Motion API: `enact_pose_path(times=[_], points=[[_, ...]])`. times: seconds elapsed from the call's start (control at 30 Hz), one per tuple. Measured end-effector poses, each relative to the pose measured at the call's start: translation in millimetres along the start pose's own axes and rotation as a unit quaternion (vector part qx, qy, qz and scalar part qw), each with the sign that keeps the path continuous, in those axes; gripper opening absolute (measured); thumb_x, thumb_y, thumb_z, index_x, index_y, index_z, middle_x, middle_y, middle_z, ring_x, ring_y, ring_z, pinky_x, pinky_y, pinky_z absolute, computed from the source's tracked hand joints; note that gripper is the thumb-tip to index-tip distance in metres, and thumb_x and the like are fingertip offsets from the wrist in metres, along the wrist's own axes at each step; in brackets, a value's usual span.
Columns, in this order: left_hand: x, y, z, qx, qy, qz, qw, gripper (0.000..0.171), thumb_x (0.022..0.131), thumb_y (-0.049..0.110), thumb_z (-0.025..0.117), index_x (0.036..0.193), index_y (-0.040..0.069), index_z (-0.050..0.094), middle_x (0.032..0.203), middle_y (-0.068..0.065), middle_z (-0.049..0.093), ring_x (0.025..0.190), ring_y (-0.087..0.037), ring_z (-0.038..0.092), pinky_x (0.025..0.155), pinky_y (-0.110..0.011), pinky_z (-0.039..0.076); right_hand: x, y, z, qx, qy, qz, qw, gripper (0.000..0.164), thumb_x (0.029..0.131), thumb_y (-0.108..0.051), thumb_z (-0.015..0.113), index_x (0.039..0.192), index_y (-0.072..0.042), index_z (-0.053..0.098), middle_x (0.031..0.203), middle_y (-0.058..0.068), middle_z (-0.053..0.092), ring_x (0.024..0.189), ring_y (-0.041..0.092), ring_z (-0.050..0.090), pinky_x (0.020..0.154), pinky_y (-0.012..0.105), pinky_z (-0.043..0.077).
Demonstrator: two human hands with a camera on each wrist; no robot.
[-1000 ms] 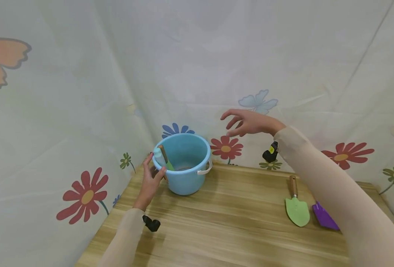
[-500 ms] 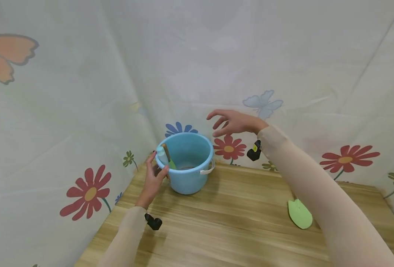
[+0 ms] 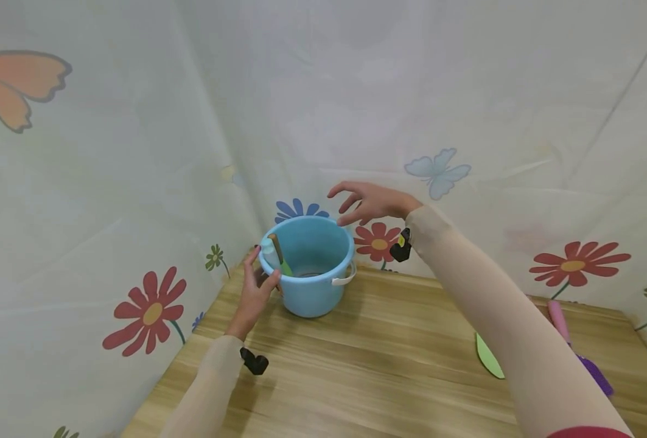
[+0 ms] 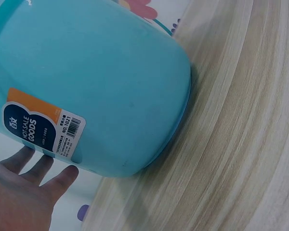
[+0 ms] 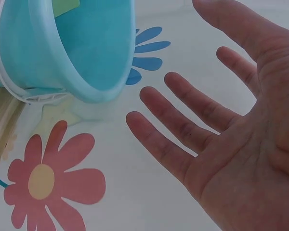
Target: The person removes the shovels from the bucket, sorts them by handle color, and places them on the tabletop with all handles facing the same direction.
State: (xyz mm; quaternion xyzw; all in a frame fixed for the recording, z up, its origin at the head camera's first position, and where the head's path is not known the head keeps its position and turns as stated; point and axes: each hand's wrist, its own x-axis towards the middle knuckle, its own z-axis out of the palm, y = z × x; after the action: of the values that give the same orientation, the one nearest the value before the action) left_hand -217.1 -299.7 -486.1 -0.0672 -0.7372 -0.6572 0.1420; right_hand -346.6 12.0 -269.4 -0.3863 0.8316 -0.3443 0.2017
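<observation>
In the head view, the blue bucket (image 3: 312, 298) stands upright on the far left part of the wooden table (image 3: 378, 371). The left hand (image 3: 253, 298) touches the bucket at its near left rim, thumb and fingers spread apart. Inside, a pale bottle (image 3: 271, 255) and a tool with a brown handle (image 3: 276, 245) lean at the left side. The right hand (image 3: 375, 201) is up by the far right rim, fingers spread and a bit bent, holding nothing. Over to the right, a green blade (image 3: 486, 358), a pink handle (image 3: 558, 319) and a purple thing (image 3: 597, 374) lie partly hidden by the right sleeve (image 3: 476, 286).

In the left wrist view, the left hand's fingers are spread against the bucket's side, near a label (image 4: 43, 122).

In the right wrist view, the right hand is wide open and apart from the bucket, and a bit of green (image 5: 66, 6) shows inside it.

I think the step now is minding the bucket with the left hand. The next move seems to call for a firm left hand, with the right hand not bumping the rim.
</observation>
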Motion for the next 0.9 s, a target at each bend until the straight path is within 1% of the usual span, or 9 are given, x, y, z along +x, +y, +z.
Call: enact_pose_path(times=[0.07, 0.13, 0.23, 0.3, 0.37, 0.5, 0.63, 0.73, 0.9], points=[[-1.8, 7.3, 2.1, -0.005, -0.006, -0.005, 1.0000, 0.077, 0.104, 0.027, 0.062, 0.162, 0.031, 0.011, 0.159, -0.027, 0.029, 0.145, -0.043, 0.035, 0.111, -0.059, 0.037, 5, 1, 2, 0.001, -0.003, 0.004, 1.000, 0.076, 0.086, -0.033, 0.084, 0.150, -0.028, 0.042, 0.147, 0.012, 0.052, 0.124, 0.031, 0.058, 0.091, 0.047, 0.057], [-3.0, 14.9, 4.1, -0.008, -0.009, -0.008, 0.9999, 0.078, 0.104, 0.026, 0.062, 0.163, 0.028, 0.010, 0.160, -0.028, 0.028, 0.146, -0.044, 0.034, 0.111, -0.059, 0.037, 10, 1, 4, 0.004, -0.008, 0.008, 1.000, 0.076, 0.087, -0.032, 0.083, 0.151, -0.028, 0.041, 0.149, 0.014, 0.051, 0.126, 0.032, 0.057, 0.094, 0.051, 0.056], [-6.3, 30.0, 7.3, -0.012, -0.011, -0.008, 0.9998, 0.080, 0.104, 0.020, 0.062, 0.164, 0.019, 0.009, 0.159, -0.030, 0.027, 0.146, -0.045, 0.033, 0.112, -0.060, 0.037, 18, 0, 8, 0.009, -0.013, 0.009, 1.000, 0.075, 0.088, -0.030, 0.082, 0.151, -0.026, 0.041, 0.149, 0.016, 0.050, 0.128, 0.033, 0.055, 0.098, 0.056, 0.053], [-6.9, 31.7, 7.4, -0.011, -0.005, -0.003, 0.9999, 0.080, 0.103, 0.018, 0.062, 0.164, 0.014, 0.009, 0.157, -0.032, 0.029, 0.145, -0.047, 0.034, 0.111, -0.059, 0.038, 22, -1, 13, 0.013, -0.018, 0.007, 1.000, 0.075, 0.089, -0.028, 0.081, 0.152, -0.026, 0.041, 0.150, 0.016, 0.050, 0.129, 0.033, 0.055, 0.098, 0.056, 0.052], [-7.9, 33.6, 7.2, -0.009, -0.001, -0.005, 1.0000, 0.080, 0.103, 0.016, 0.062, 0.164, 0.013, 0.009, 0.157, -0.033, 0.030, 0.144, -0.047, 0.035, 0.110, -0.060, 0.038, 28, -2, 17, 0.018, -0.024, 0.003, 1.000, 0.074, 0.090, -0.027, 0.081, 0.152, -0.025, 0.041, 0.151, 0.016, 0.049, 0.130, 0.034, 0.054, 0.098, 0.056, 0.053], [-9.3, 35.8, 6.6, -0.003, 0.000, -0.010, 0.9999, 0.080, 0.104, 0.018, 0.062, 0.164, 0.016, 0.010, 0.157, -0.032, 0.031, 0.145, -0.046, 0.035, 0.110, -0.060, 0.038, 37, -3, 25, 0.024, -0.027, -0.004, 0.999, 0.076, 0.090, -0.026, 0.080, 0.154, -0.023, 0.039, 0.153, 0.016, 0.047, 0.132, 0.035, 0.053, 0.097, 0.056, 0.053], [-9.8, 35.6, 6.3, -0.004, -0.004, -0.010, 0.9999, 0.080, 0.104, 0.020, 0.061, 0.164, 0.018, 0.008, 0.158, -0.031, 0.030, 0.145, -0.044, 0.035, 0.111, -0.059, 0.038, 44, -5, 34, 0.028, -0.024, -0.013, 0.999, 0.075, 0.091, -0.026, 0.080, 0.153, -0.023, 0.040, 0.151, 0.014, 0.049, 0.131, 0.035, 0.052, 0.096, 0.058, 0.053], [-9.6, 33.9, 6.3, -0.009, -0.006, -0.009, 0.9999, 0.080, 0.104, 0.020, 0.061, 0.164, 0.018, 0.008, 0.158, -0.030, 0.030, 0.145, -0.044, 0.035, 0.111, -0.058, 0.038, 50, -5, 39, 0.039, -0.028, -0.016, 0.999, 0.071, 0.091, -0.025, 0.080, 0.152, -0.024, 0.042, 0.151, 0.018, 0.048, 0.133, 0.036, 0.050, 0.097, 0.059, 0.052], [-10.0, 31.5, 7.0, -0.018, -0.010, -0.005, 0.9998, 0.080, 0.104, 0.017, 0.060, 0.164, 0.018, 0.007, 0.158, -0.031, 0.030, 0.145, -0.045, 0.035, 0.111, -0.059, 0.038, 59, -2, 47, 0.070, -0.026, -0.002, 0.997, 0.070, 0.092, -0.024, 0.079, 0.152, -0.023, 0.043, 0.150, 0.023, 0.048, 0.131, 0.036, 0.052, 0.100, 0.060, 0.049]])
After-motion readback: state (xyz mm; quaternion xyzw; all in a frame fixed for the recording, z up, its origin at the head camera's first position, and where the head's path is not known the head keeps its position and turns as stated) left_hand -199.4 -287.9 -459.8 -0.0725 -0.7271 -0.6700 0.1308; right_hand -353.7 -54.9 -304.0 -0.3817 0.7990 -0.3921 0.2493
